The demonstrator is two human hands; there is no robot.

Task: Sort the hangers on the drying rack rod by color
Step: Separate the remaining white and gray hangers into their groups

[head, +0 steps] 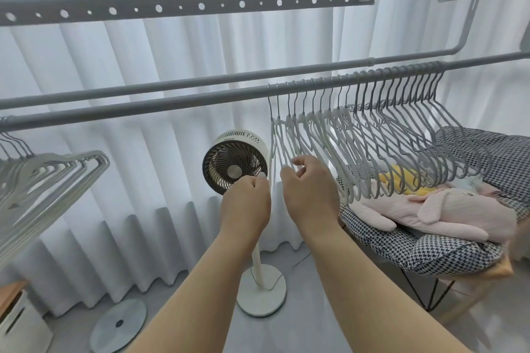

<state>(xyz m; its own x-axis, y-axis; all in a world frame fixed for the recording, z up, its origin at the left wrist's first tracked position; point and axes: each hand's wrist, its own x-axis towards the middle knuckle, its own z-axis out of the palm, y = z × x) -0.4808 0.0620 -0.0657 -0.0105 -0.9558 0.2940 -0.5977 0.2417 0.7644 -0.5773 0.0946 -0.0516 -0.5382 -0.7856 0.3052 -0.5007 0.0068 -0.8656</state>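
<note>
Two hands work mid-frame below the rod point(172, 100): the right hand point(308, 189) pinches the leftmost white hangers point(289, 137), the left hand point(245, 203) curls just beside, so best lift one hook clear before sliding it toward the lower-left white bunch point(51, 180).

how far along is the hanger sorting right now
Looks well along. Done: one bunch of white hangers hangs apart at the far left of the rod; grey hangers are bunched at the right. In hand: the left hand and right hand pinch the leftmost white hangers of the right-hand group. Left: the remaining white ones beside the grey.
</note>
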